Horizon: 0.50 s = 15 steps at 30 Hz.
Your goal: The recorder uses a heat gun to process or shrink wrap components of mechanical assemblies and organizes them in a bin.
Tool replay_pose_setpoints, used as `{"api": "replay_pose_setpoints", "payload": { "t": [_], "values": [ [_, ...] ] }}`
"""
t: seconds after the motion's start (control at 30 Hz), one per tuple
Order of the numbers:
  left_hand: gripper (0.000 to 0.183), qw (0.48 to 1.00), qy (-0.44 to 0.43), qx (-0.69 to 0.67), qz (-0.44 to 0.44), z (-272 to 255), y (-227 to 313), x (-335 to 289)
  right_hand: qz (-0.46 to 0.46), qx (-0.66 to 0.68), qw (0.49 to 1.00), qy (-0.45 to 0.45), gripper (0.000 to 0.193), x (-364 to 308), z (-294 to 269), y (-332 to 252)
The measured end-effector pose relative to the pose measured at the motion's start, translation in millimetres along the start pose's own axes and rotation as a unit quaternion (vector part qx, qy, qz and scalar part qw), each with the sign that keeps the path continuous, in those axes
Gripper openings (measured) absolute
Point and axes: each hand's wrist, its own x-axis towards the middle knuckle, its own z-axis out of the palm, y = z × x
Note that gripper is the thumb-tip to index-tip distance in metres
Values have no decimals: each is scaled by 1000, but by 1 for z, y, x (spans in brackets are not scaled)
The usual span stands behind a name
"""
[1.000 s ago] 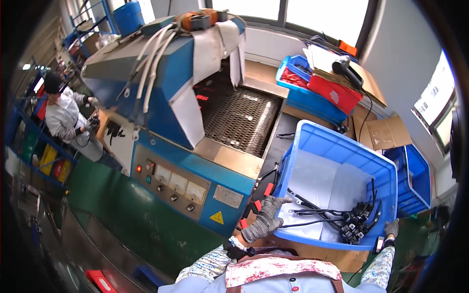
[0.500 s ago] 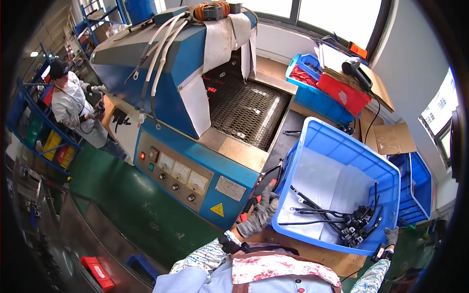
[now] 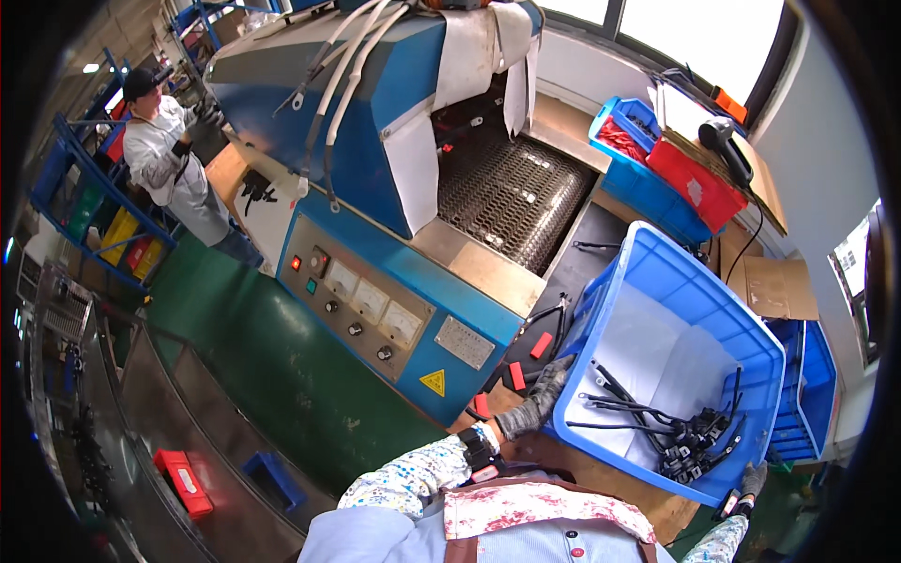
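Observation:
A large blue plastic bin [image 3: 669, 457] stands tilted in view at the right, on a brown board. Inside it lie black cables with metal ring ends and a cluster of black connectors [image 3: 690, 436], over a pale sheet lining. My left hand [image 3: 537, 399], in a grey glove, grips the bin's near left side, its fingers along the outer wall. At the near right corner my right hand [image 3: 754, 479], also gloved, holds the bin; its fingers are partly hidden. Several red blocks [image 3: 541, 345] and black cables [image 3: 563, 314] lie beside my left hand.
Left of the bin stands a blue machine [image 3: 366, 281] with a mesh conveyor [image 3: 516, 202]. Behind are a blue crate [image 3: 648, 192] of red parts and a handheld scanner [image 3: 727, 150]. Another blue bin [image 3: 807, 394] is at the right. Another person [image 3: 169, 155] stands far left.
The view has shifted. The bin has slid slightly right, away from the red blocks, which show more fully. My left hand has moved closer against the bin's side; my right hand stays at its corner.

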Motion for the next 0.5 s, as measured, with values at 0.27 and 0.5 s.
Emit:
{"api": "replay_pose_setpoints", "payload": {
  "t": [0.27,0.5],
  "values": [
    [27,891,21,453,-17,-51,-1,51,21,8,1000,-1,63,-15,-5,-34],
    [42,917,185,272,-223,-29,-16,120,74,-43,996,1,62,-44,-24,-47]
  ]
}}
